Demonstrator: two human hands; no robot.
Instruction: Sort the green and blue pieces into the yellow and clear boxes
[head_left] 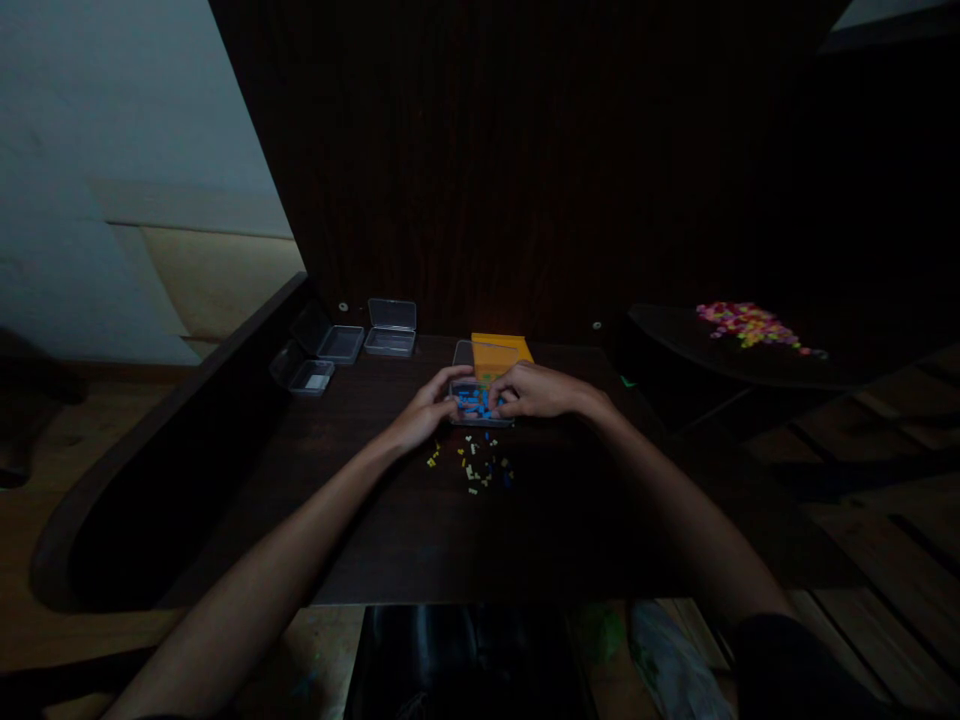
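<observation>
A clear plastic box (484, 422) holding small blue pieces (471, 402) sits on the dark desk. My left hand (433, 408) grips its left side, thumb at the near corner and fingers behind. Over the box's right part, my right hand (529, 390) reaches in with fingers bent and pressed together among the blue pieces; whatever is between the fingertips is hidden. Small cream pieces (472, 470) and yellow pieces (433, 461) lie loose in front of the box, with a few dark blue ones among them. Behind my hands is a yellow-orange flat item (501, 352), partly covered.
Three open clear boxes, a near one (311, 378), a middle one (342, 344) and a far one (391, 342), stand at the back left. A heap of bright multicoloured pieces (752, 326) lies on a dark surface at right. The desk has a raised left side panel (172, 440).
</observation>
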